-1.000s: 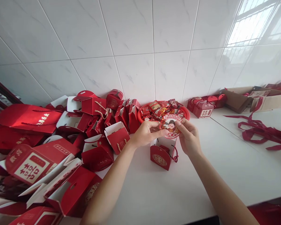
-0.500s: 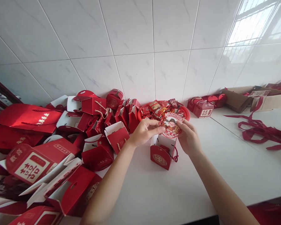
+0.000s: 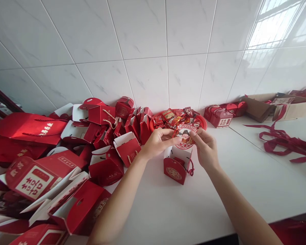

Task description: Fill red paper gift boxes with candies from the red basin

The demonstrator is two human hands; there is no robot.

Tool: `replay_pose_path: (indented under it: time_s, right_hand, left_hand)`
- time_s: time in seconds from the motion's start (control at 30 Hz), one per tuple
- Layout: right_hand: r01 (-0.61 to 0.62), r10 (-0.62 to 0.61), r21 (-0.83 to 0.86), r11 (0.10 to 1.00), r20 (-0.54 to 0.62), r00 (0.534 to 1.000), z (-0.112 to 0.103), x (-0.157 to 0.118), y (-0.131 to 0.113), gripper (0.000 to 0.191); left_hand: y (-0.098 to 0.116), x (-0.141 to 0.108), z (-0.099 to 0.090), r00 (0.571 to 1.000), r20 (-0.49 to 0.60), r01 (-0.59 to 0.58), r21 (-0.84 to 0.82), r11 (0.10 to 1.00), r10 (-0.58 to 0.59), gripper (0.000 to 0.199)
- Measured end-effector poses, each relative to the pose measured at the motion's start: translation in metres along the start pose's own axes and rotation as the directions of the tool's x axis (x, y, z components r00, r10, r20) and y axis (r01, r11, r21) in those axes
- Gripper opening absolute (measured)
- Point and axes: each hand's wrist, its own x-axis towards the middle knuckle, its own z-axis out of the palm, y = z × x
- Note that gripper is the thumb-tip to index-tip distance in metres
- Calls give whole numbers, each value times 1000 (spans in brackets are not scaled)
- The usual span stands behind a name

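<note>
Red-and-white, the round card (image 3: 185,136) just right of frame centre looks light, fairly stiff and bendable; fingers of the left hand (image 3: 156,145) and right hand (image 3: 207,149) pinch opposite edges, probably its safest hold.

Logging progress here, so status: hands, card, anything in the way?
Left hand and right hand both pinching card. Card raised by open box, basin beyond. No obstruction seen between card and box.
</note>
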Motion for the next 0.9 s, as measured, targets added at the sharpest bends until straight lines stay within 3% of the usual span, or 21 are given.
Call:
replay_pose_path:
  time_s: [0.43, 0.73, 0.9]
  right_hand:
    - [-153, 144, 129, 980, 76, 987, 0, 3, -2, 32]
    - [-60, 58, 50, 997, 50, 997, -1, 3, 2, 23]
    - [-42, 40, 63, 997, 35, 999, -2, 4, 1, 20]
  left_hand:
    - [0, 1, 3, 1000, -9, -21, -95, 995, 20, 34]
    - [-12, 5, 1, 993, -102, -72, -104, 992, 61, 33]
    - [-10, 4, 1, 994, -94, -56, -77, 995, 48, 34]
